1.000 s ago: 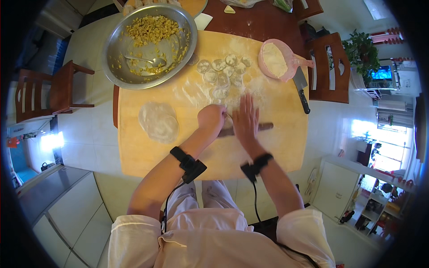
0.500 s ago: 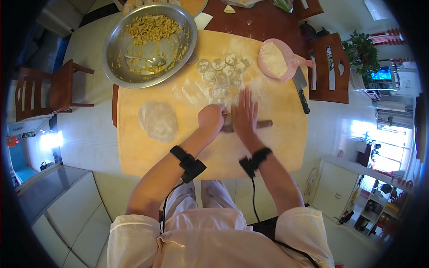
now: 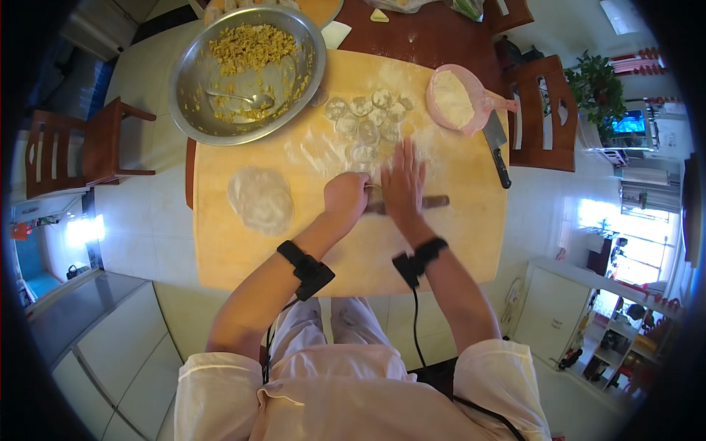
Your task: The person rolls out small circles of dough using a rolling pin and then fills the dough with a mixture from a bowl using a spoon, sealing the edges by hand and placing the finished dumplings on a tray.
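My left hand [image 3: 346,197] is closed, its fingers pinching the edge of a dough wrapper [image 3: 373,190] that is mostly hidden between my hands. Flat across a dark wooden rolling pin [image 3: 437,201] lies my right hand [image 3: 403,182], palm down with fingers stretched forward. The pin's right end sticks out past that hand, and part of its left side shows between the hands. Beyond my fingers sit several small floured dough rounds [image 3: 368,132] in a cluster. Left of my left hand, thin rolled wrappers [image 3: 260,200] lie overlapped on the yellow board [image 3: 331,257].
A big steel bowl [image 3: 176,95] at the far left holds chopped filling [image 3: 251,48] and a spoon [image 3: 257,101]. At the far right stand a pink handled bowl [image 3: 489,103] of white flour and a knife [image 3: 497,147] by the board's edge. Wooden chairs [image 3: 103,143] flank the table.
My right hand and the rolling pin have shifted very slightly. My left hand keeps its pinch at the wrapper's edge, and its wrist has moved a little left.
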